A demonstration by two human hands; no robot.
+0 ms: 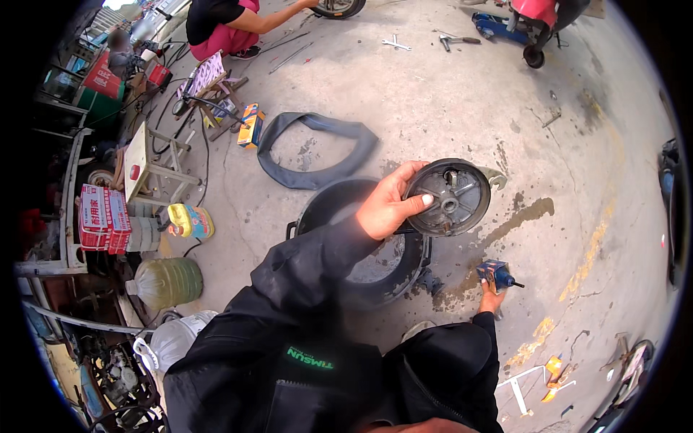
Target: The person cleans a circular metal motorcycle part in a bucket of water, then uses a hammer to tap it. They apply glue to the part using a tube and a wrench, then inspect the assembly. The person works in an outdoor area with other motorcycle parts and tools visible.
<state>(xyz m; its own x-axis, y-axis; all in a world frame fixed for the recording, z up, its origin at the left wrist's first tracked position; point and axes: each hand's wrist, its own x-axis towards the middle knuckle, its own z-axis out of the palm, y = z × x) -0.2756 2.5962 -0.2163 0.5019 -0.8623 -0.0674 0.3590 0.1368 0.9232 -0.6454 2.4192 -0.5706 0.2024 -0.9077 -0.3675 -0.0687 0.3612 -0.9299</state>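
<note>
My left hand [393, 202] grips a round, dark metal drum brake plate [462, 206] by its near left edge, thumb pressed on its face. The plate has a hub hole at its centre, ribs around it and a lever jutting out at the right. Lower right, close to the ground, my right hand [491, 299] is closed around a small blue box-like thing [494, 273] with a dark stem sticking out; its exact kind I cannot make out. Under my left forearm lies a wide black basin [312, 209] with side handles, partly hidden by the sleeve.
A grey inner tube [278, 148] lies beyond the basin, beside an orange-blue box [250, 126]. Left are a wooden stool [148, 162], a yellow jug [190, 221] and a large plastic bottle [167, 282]. Wrenches [396, 44] lie far off, near a crouching person [224, 29].
</note>
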